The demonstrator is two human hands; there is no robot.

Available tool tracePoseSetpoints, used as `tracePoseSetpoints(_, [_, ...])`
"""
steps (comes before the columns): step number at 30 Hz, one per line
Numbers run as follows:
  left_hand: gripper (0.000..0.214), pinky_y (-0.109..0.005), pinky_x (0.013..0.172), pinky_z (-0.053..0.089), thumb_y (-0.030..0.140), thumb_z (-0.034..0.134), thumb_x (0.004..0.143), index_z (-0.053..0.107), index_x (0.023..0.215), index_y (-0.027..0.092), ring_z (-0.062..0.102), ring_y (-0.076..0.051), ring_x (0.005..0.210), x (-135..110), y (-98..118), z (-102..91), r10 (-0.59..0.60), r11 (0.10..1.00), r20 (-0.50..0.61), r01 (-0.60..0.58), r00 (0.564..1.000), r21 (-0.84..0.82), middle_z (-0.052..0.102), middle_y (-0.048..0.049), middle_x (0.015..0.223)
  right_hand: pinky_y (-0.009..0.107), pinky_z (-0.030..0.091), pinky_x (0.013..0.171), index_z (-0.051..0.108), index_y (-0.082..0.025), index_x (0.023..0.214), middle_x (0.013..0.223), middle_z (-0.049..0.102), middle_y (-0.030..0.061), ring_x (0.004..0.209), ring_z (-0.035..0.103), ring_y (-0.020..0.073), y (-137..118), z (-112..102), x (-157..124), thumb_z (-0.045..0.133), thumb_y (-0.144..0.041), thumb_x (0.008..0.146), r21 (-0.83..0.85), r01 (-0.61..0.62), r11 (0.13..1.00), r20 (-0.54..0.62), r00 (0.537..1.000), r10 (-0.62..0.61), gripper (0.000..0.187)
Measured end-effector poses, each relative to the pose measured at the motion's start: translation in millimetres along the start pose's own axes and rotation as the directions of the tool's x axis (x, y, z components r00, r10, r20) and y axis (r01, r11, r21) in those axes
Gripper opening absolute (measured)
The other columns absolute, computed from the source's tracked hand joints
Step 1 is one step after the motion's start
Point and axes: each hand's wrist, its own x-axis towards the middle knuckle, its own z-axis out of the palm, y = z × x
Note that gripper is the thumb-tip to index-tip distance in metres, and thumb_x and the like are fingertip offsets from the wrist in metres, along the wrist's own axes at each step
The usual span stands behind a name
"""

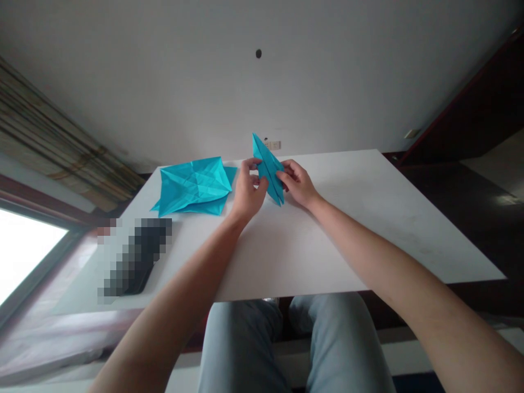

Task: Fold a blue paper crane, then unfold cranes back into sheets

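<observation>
A folded piece of blue origami paper (pixel 266 166) is held up over the white table, long and pointed, with its tip toward the wall and a split lower end. On its left edge, the thumb and fingers of my left hand (pixel 249 191) are closed. My right hand (pixel 301 183) pinches the opposite edge between thumb and fingers. Left of my left hand lie creased sheets of the same blue paper (pixel 194 185), overlapping one another. Parts of the fingers behind the folded piece are hidden.
The white table (pixel 327 256) reaches from my knees toward the wall. A dark, pixelated object (pixel 141 259) lies near its left front edge. A wall socket (pixel 275 145) sits behind the table, a curtain (pixel 61 147) and window at the left.
</observation>
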Motion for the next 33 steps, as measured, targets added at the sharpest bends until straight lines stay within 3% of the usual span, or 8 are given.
tracePoseSetpoints(5, [0.057,-0.023,0.058,0.048,0.043,0.085,0.101,0.05,0.145,0.034,0.067,-0.01,0.067,2.2,-0.6,2.1,-0.11,0.984,-0.071,0.098,0.991,-0.149,0.072,0.0003,0.106,0.032,0.045,0.057,0.066,-0.029,0.103,0.072,0.06,-0.0044,0.061,0.054,0.0159,3.3,-2.2,2.5,0.076,-0.081,0.096,-0.042,-0.023,0.999,-0.068,0.997,0.02,0.054])
tracePoseSetpoints(10, [0.046,-0.024,0.062,0.05,0.055,0.091,0.095,0.062,0.114,0.027,0.067,-0.013,0.071,10.6,-6.0,0.8,-0.158,0.976,-0.111,0.138,0.981,-0.171,0.067,0.0027,0.084,0.031,0.042,0.054,0.064,-0.031,0.113,0.07,0.06,-0.0062,0.058,0.053,0.0158,1.8,-1.9,1.5,0.08,-0.079,0.094,-0.006,-0.007,1.0,-0.079,0.997,0.007,0.054])
tracePoseSetpoints(14, [0.048,-0.027,0.071,0.057,0.061,0.092,0.093,0.063,0.102,0.024,0.072,-0.015,0.081,13.6,-6.1,-1.2,-0.174,0.968,-0.091,0.154,0.98,-0.197,0.074,-0.0015,0.088,0.029,0.041,0.053,0.058,-0.032,0.113,0.07,0.061,-0.0091,0.055,0.052,0.0141,-1.8,-1.4,0.3,0.087,-0.078,0.09,0.047,0.017,0.999,-0.074,0.997,-0.013,0.058])
tracePoseSetpoints(21, [0.051,-0.025,0.062,0.05,0.069,0.087,0.096,0.066,0.091,0.023,0.062,-0.013,0.07,11.5,-0.7,-2.4,-0.143,0.98,-0.107,0.125,0.984,-0.156,0.068,-0.0002,0.08,0.031,0.043,0.056,0.065,-0.028,0.092,0.074,0.063,-0.0042,0.059,0.054,0.0134,-4.5,-3.2,1.0,0.086,-0.083,0.089,-0.037,-0.008,0.999,-0.019,1.0,0.007,0.06])
tracePoseSetpoints(25, [0.055,-0.028,0.08,0.061,0.073,0.085,0.097,0.068,0.082,0.023,0.071,-0.016,0.089,11.0,4.4,-4.1,-0.083,0.988,-0.093,0.07,0.992,-0.139,0.073,-0.0044,0.093,0.031,0.042,0.056,0.066,-0.027,0.084,0.067,0.058,-0.0041,0.06,0.052,0.015,-8.0,-4.1,-0.7,0.084,-0.084,0.09,-0.033,-0.017,0.999,-0.017,1.0,0.016,0.06])
tracePoseSetpoints(29, [0.057,-0.029,0.077,0.063,0.078,0.086,0.093,0.071,0.089,0.023,0.074,-0.017,0.085,9.8,9.2,-2.2,-0.179,0.941,0.043,0.184,0.983,-0.284,0.078,-0.0033,0.093,0.031,0.04,0.055,0.066,-0.027,0.082,0.065,0.055,-0.0039,0.06,0.049,0.015,-8.6,-4.3,-1.1,0.086,-0.085,0.087,-0.016,-0.031,0.999,-0.031,0.999,0.03,0.062])
tracePoseSetpoints(33, [0.061,-0.027,0.072,0.062,0.079,0.092,0.085,0.07,0.091,0.022,0.071,-0.014,0.076,9.0,8.3,0.9,-0.218,0.924,0.064,0.227,0.974,-0.308,0.076,-0.001,0.086,0.031,0.042,0.057,0.067,-0.027,0.088,0.073,0.061,-0.0032,0.064,0.051,0.0149,-6.3,-3.8,0.9,0.086,-0.087,0.084,-0.001,-0.046,0.999,-0.069,0.997,0.046,0.064])
